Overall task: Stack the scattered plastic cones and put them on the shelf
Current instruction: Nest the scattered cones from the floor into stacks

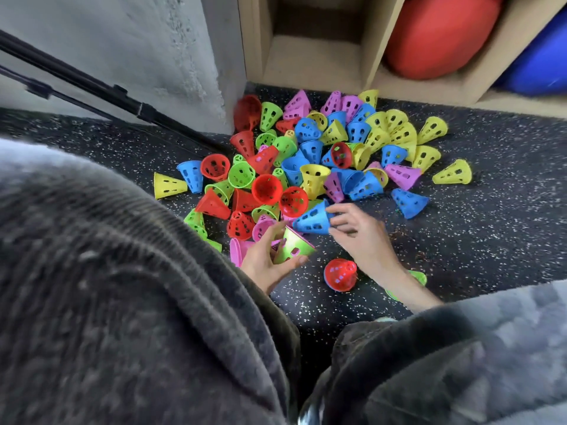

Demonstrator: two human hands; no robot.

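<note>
Left hand (270, 259): curled round a green cone (293, 246), thumb beneath, fingers over the rim, grip closed. Right hand (356, 231): fingertips pinched on the narrow end of a blue cone (313, 220), lifted at the near edge of the scattered pile (306, 154). Red cone (340, 274) standing alone by the right wrist. Shelf (310, 65) beyond the pile, bare compartment open. Advised: align tip to mouth, nest squarely, no forcing through the perforations.

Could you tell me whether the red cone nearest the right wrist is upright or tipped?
Upright: the red cone stands on its wide rim, narrow end up.
</note>
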